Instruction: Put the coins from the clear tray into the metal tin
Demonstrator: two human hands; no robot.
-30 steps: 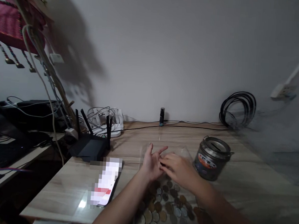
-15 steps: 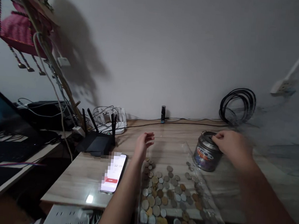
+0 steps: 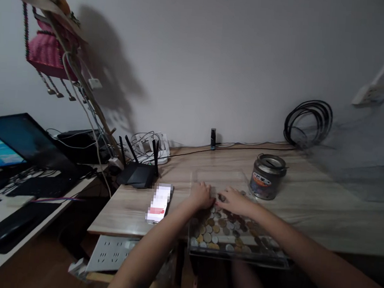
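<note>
- Since half a second ago, my right hand (image 3: pixel 237 201) has left the tin (image 3: pixel 267 176) and returned to the coins (image 3: pixel 217 228).
- Both hands, left hand (image 3: pixel 201 196) included, meet over the clear tray (image 3: pixel 236 253); grip unclear.

Both hands, left hand (image 3: pixel 201 196) and right hand (image 3: pixel 235 201), over coins (image 3: pixel 220 228) in clear tray (image 3: pixel 236 253) (tin (image 3: pixel 267 176) beside)

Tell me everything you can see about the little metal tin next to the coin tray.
The tin is a small round can, seemingly of dull grey metal, with a printed band showing orange and dark colours; the print is too blurred to read. Its lid is on, with what looks like a dark slot on top and small lugs at the rim. It stands upright on the wooden table, just right of the clear coin tray. Neither hand touches it.
</note>
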